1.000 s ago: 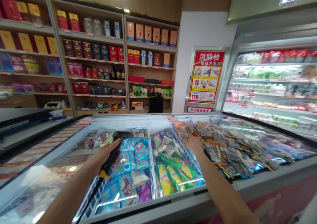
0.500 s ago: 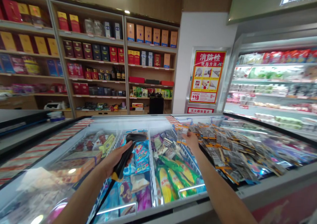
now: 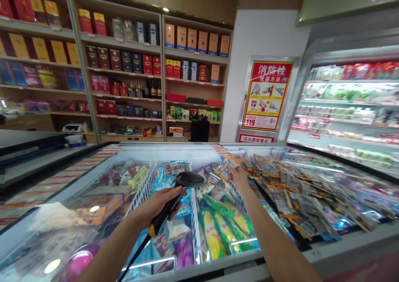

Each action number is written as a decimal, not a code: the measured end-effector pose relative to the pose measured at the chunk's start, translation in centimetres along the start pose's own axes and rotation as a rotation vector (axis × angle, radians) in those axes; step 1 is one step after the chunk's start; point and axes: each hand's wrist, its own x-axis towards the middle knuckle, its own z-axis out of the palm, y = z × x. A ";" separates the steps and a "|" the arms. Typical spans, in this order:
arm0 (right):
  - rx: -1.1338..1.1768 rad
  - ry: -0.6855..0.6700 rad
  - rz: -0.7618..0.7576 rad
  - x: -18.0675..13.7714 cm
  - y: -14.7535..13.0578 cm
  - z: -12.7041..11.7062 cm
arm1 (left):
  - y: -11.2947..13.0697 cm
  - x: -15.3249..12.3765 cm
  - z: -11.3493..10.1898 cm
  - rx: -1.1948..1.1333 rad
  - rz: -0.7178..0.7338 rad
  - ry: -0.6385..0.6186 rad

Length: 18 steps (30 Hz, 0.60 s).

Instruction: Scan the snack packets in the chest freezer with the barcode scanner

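My left hand (image 3: 160,207) is wrapped round the handle of a black handheld barcode scanner (image 3: 189,179) with a yellow trim, its cable running down toward the bottom edge. The scanner head points right, toward my right hand (image 3: 239,178), which pinches a small clear packet with orange edges (image 3: 225,168). Below both hands lies a chest freezer with white wire baskets (image 3: 195,232). One basket holds yellow-and-green corn-shaped packs (image 3: 213,228), another blue packs (image 3: 158,180). To the right of my right hand, many similar orange-edged packets (image 3: 293,186) are heaped on the freezer top.
Shelves of boxed goods and bottles (image 3: 124,62) line the back wall. A red-and-yellow fire hydrant poster (image 3: 268,95) hangs beside a lit open refrigerator (image 3: 352,116). A dark counter top (image 3: 28,143) stands at the left. The freezer's front rim (image 3: 218,269) runs nearest me.
The scanner has moved right with my left hand, and its head is now closer to the packet. My right hand still holds the packet, now tilted differently. The view has shifted slightly.
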 end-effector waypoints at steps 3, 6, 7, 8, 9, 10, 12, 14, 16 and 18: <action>0.002 -0.012 -0.012 -0.2 0.1 0.1 | -0.1 0.1 0.0 0.023 0.013 -0.009; 0.027 -0.029 -0.019 -0.2 0.3 0.1 | 0.0 0.0 0.0 0.023 0.011 0.012; 0.029 -0.031 -0.022 -0.2 0.3 0.1 | 0.0 0.0 0.0 0.021 0.009 0.019; 0.028 -0.031 -0.024 -0.2 0.4 0.1 | 0.0 -0.1 0.0 0.019 0.007 0.024; 0.025 -0.029 -0.026 -0.1 0.5 0.1 | 0.0 -0.1 0.0 0.018 0.004 0.026; 0.022 -0.027 -0.026 -0.1 0.5 0.1 | 0.0 -0.2 0.0 0.019 0.000 0.027; 0.021 -0.024 -0.028 -0.1 0.6 0.1 | 0.0 -0.2 -0.1 0.021 -0.008 0.029; 0.028 -0.021 -0.032 -0.1 0.7 0.0 | 0.0 -0.2 -0.2 0.022 -0.007 0.031; 0.039 -0.027 -0.037 -0.1 0.7 0.0 | 0.0 -0.2 -0.3 0.011 -0.002 0.040; 0.052 -0.027 -0.038 -0.2 0.6 0.0 | 0.0 -0.2 -0.6 -0.009 0.003 0.059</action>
